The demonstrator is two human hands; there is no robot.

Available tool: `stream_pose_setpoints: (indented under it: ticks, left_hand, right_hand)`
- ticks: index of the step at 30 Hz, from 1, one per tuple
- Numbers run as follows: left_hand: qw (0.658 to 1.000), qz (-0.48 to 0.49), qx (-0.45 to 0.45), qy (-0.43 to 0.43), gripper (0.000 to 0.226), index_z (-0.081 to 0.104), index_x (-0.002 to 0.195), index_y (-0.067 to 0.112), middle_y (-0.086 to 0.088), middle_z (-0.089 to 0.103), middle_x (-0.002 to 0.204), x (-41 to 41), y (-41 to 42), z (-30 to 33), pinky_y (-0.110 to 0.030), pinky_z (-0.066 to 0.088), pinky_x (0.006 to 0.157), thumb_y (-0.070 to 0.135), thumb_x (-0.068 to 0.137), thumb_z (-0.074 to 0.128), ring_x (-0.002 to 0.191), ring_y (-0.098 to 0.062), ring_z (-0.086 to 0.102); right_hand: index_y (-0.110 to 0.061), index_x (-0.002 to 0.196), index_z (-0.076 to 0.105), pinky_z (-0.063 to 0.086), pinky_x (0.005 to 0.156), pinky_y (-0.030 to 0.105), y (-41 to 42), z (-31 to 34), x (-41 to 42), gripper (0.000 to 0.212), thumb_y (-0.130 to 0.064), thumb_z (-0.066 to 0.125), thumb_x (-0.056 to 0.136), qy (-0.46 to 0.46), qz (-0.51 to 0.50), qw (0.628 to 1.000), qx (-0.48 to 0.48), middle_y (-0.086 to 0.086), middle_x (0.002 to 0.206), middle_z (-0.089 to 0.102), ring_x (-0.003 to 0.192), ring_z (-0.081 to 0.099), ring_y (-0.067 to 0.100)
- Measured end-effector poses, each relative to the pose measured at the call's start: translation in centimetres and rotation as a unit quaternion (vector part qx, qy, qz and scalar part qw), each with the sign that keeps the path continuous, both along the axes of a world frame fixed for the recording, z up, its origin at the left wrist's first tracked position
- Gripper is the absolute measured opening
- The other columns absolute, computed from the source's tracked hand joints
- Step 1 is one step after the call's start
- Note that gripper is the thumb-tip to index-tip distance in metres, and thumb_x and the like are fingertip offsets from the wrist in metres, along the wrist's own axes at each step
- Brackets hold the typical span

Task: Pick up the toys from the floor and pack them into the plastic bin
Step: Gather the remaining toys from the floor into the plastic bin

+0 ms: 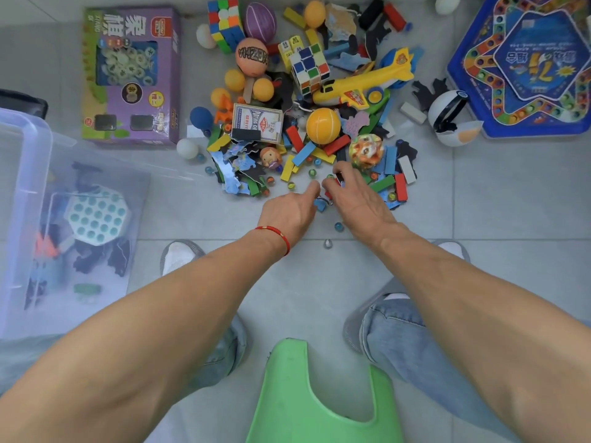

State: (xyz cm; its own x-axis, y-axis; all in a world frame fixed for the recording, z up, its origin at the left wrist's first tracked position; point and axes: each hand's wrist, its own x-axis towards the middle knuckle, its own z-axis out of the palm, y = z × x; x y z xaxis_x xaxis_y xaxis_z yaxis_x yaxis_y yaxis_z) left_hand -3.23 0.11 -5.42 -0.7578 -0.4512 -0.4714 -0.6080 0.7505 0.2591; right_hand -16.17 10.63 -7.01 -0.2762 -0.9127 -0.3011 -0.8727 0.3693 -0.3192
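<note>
Grey floor tiles [479,193] carry the toy heap [307,116]; a card box [257,123] reads "PLAYING". Left hand [287,215] points; right hand [358,199] pinches small pieces. Plastic bin [35,148] sits left.

The toy pile [307,123] lies on the floor [479,203] ahead of the person; the plastic bin [28,161] stands to its left, a boxed game [131,75] behind the bin; a game board [524,62] lies right of the pile; both hands meet at the pile's near edge, left hand [287,212] beside right hand [358,199]; a stool [313,404] sits between the feet.
</note>
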Motion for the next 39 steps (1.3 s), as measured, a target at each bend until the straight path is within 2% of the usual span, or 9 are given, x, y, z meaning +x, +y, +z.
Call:
stream_pose_setpoints:
  ticks: [9,14,17,21,25,28,33,36,39]
  left_hand:
    - [0.969,-0.194,-0.146,-0.039,0.043,0.031,0.138,0.005,-0.009,0.067,0.093,-0.9,-0.4,0.0,-0.035,0.032,0.052,0.002,0.096,0.041,0.084,-0.033,0.064]
    - [0.994,0.109,0.027,-0.006,0.03,0.046,0.111,0.006,-0.014,0.059,0.083,1.1,0.5,1.2,-0.038,0.037,0.057,0.033,0.097,0.043,0.076,-0.037,0.057]
    - [0.926,0.315,0.205,-0.034,0.033,0.046,0.088,0.006,-0.015,0.056,0.078,3.9,2.1,2.1,-0.035,0.036,0.06,0.037,0.096,0.04,0.069,-0.033,0.051]
    - [0.742,0.498,0.449,-0.013,0.016,0.038,0.081,0.016,-0.007,0.047,0.065,7.2,5.5,1.9,-0.021,0.025,0.047,0.027,0.091,0.042,0.045,-0.019,0.041]
    - [0.686,0.504,0.524,0.015,0.02,0.038,0.079,0.018,-0.003,0.044,0.062,8.9,7.9,1.6,-0.02,0.022,0.041,0.008,0.095,0.044,0.048,-0.015,0.041]
    - [0.706,0.458,0.54,0.005,0.026,0.036,0.072,0.018,-0.011,0.043,0.065,8.7,8.3,1.9,-0.023,0.022,0.045,0.001,0.093,0.037,0.049,-0.018,0.042]
    - [0.819,0.386,0.423,-0.034,0.036,0.045,0.115,0.025,-0.012,0.065,0.08,7.7,8.7,1.1,-0.024,0.043,0.051,0.001,0.088,0.04,0.056,-0.02,0.052]
    - [0.884,0.354,0.305,-0.032,0.017,0.054,0.107,0.022,-0.009,0.059,0.084,7.1,9.4,0.2,-0.028,0.044,0.061,0.018,0.098,0.04,0.069,-0.026,0.054]
    - [0.904,0.352,0.242,-0.029,0.022,0.052,0.098,0.016,-0.008,0.056,0.081,6.1,10.2,-0.3,-0.039,0.049,0.073,0.037,0.099,0.045,0.083,-0.037,0.057]
  right_hand:
    - [0.0,0.098,0.052,0.046,0.054,0.04,-1.2,0.4,-1.6,0.016,-0.003,0.064,0.089,0.05,0.096,0.993,-0.043,0.018,0.119,0.045,0.094,0.051,0.031]
    - [-0.005,0.103,0.045,0.037,0.054,0.04,0.8,2.4,-1.3,0.018,-0.017,0.052,0.091,-0.031,-0.161,0.984,-0.066,0.011,0.078,0.053,0.062,0.05,0.034]
    - [-0.014,0.109,0.041,0.043,0.058,0.038,3.2,2.9,0.7,0.025,-0.019,0.051,0.087,-0.04,-0.244,0.969,0.021,0.009,0.071,0.062,0.062,0.055,0.033]
    - [-0.019,0.117,0.049,0.04,0.067,0.036,5.9,2.9,3.7,0.028,-0.022,0.055,0.09,-0.09,-0.304,0.943,0.1,0.004,0.097,0.062,0.079,0.057,0.031]
    - [-0.01,0.111,0.06,0.04,0.066,0.037,7.9,2.6,6.4,0.015,-0.015,0.054,0.098,-0.077,-0.334,0.933,0.106,0.013,0.115,0.044,0.076,0.055,0.037]
    - [-0.006,0.113,0.055,0.038,0.065,0.038,8.1,2.1,7.1,0.018,-0.002,0.048,0.098,-0.077,-0.336,0.932,0.113,0.013,0.116,0.04,0.069,0.047,0.032]
    - [0.0,0.115,0.045,0.039,0.066,0.041,8.6,1.7,6.9,0.026,0.012,0.046,0.091,-0.063,-0.43,0.895,0.104,0.023,0.118,0.041,0.078,0.054,0.039]
    - [0.002,0.125,0.044,0.045,0.086,0.045,9.0,1.7,5.6,0.033,0.007,0.047,0.092,-0.107,-0.539,0.827,0.12,0.025,0.13,0.042,0.105,0.055,0.044]
    - [0.004,0.126,0.043,0.047,0.09,0.047,9.2,1.7,5.0,0.034,0.007,0.048,0.092,-0.124,-0.51,0.837,0.154,0.027,0.127,0.052,0.111,0.055,0.042]
